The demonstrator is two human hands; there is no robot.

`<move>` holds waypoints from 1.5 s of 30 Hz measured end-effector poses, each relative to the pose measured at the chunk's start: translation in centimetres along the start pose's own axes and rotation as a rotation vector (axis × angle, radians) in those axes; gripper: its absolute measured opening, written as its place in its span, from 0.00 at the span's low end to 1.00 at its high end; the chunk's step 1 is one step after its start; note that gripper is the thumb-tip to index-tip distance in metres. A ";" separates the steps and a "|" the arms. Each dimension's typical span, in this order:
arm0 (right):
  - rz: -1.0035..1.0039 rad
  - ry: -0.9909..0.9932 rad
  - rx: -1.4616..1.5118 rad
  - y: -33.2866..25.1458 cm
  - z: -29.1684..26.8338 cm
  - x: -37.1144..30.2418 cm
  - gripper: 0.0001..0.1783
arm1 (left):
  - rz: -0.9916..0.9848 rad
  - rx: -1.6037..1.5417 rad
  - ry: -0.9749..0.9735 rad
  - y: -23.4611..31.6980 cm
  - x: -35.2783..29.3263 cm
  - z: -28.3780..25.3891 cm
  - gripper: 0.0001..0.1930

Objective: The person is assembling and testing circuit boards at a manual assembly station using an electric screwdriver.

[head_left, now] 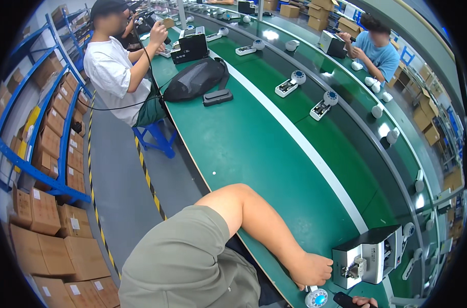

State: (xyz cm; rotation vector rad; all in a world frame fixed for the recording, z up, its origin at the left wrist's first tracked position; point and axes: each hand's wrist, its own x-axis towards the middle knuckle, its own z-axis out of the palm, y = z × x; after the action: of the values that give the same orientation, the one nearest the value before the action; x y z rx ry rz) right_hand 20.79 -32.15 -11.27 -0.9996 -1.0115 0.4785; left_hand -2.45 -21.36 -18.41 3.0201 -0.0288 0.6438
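Observation:
My left hand point(313, 269) is closed at the near right of the green bench, its fingers curled over the neck of a small white handheld fan point(316, 298) with a round blue-centred head. The fan's handle is hidden under my hand. At the lower edge my right hand point(365, 301) shows only partly, fingers wrapped around a black electric screwdriver point(346, 300). Just beyond both hands stands a silver and black screw feeder point(368, 256), close to my left knuckles but apart from them.
A conveyor point(295, 108) carries several white fans with open handles. A black bag point(197, 79) and dark case point(218, 97) lie farther up the bench. One co-worker point(113, 66) sits at left, another point(379, 51) across the line. Cartons point(43, 246) fill the left side.

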 end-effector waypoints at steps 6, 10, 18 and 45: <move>-0.027 -0.059 0.083 0.1 0.0 0.4 0.13 | -0.199 -0.123 -0.062 -4.1 -2.7 -6.7 0.22; 0.015 -0.093 0.070 0.9 -0.6 0.7 0.12 | -0.468 0.137 0.163 -10.1 -4.9 -11.4 0.21; 0.050 -0.067 0.196 2.9 -1.6 0.8 0.12 | -0.731 0.555 0.198 -22.4 -6.7 -7.1 0.28; -0.017 0.082 0.154 -0.1 2.8 -1.1 0.17 | -0.281 0.339 0.117 -24.8 13.9 1.7 0.23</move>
State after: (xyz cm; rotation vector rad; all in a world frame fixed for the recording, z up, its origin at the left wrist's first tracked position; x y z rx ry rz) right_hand 17.79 -31.69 -11.27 -0.8654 -0.8952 0.4895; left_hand 11.60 3.20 -15.47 3.1969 0.5539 0.8711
